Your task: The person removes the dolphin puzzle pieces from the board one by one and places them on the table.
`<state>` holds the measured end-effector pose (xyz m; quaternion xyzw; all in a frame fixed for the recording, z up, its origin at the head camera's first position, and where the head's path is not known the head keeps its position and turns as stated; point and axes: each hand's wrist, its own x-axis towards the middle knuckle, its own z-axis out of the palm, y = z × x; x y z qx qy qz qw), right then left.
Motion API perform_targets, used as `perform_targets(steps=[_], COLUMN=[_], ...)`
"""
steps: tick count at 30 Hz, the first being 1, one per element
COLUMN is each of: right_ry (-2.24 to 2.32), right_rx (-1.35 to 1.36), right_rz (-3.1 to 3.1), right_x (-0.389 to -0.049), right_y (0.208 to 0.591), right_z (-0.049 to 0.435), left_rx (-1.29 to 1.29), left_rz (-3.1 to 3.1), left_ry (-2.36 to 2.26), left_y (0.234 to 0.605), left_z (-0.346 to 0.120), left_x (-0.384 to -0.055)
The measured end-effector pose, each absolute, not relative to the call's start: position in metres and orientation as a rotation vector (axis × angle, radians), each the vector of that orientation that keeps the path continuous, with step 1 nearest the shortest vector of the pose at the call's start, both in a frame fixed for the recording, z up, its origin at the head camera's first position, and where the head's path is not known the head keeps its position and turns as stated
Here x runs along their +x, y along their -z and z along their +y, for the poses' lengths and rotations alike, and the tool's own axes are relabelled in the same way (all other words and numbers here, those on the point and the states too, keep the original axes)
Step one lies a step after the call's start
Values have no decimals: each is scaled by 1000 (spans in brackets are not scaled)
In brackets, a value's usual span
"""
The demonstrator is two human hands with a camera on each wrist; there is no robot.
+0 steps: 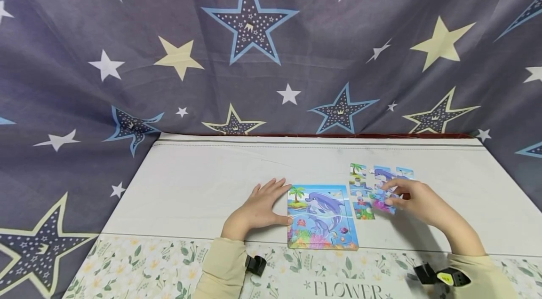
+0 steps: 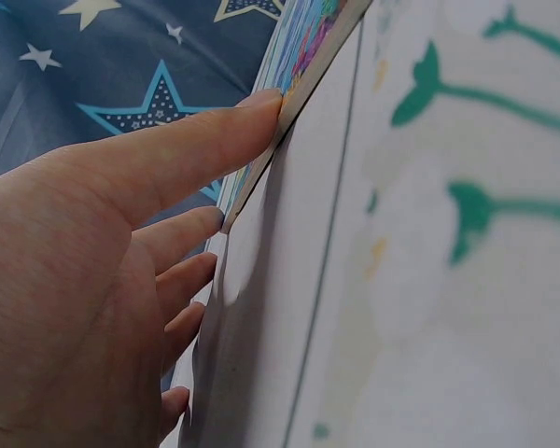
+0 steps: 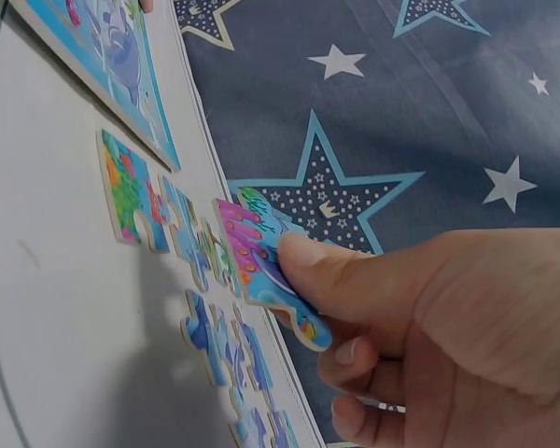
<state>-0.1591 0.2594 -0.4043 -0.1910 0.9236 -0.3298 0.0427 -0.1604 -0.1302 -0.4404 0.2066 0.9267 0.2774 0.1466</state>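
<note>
A square dolphin puzzle board (image 1: 322, 216) lies flat on the table, its picture showing dolphins, a palm tree and coral. At its left edge rests my left hand (image 1: 260, 207), fingers spread and fairly straight, with the thumb (image 2: 247, 117) touching the board's side. Right of the board, my right hand (image 1: 423, 202) pinches a puzzle piece (image 3: 252, 247) with pink coral, held tilted above the table between thumb and fingers. Under and beside this hand lie several loose puzzle pieces (image 1: 363, 209), some spaced apart in rough rows and partly hidden by it.
The white table (image 1: 199, 181) carries a floral printed strip (image 1: 144, 266) along its front, with the word FLOWER. A dark star-patterned curtain (image 1: 262, 82) hangs behind and at both sides. Black straps with small devices (image 1: 256, 265) sit on both wrists.
</note>
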Motion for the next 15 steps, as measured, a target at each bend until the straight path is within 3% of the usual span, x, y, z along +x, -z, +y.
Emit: perform_targets(steps=[15], right_ry=[920], right_rx=[-567], right_rz=[2842], right_x=[-163], right_y=[416], right_z=[271], left_rx=[595], left_rz=[2665], left_ry=[-807], left_y=[438], left_z=[-130], left_x=[-158])
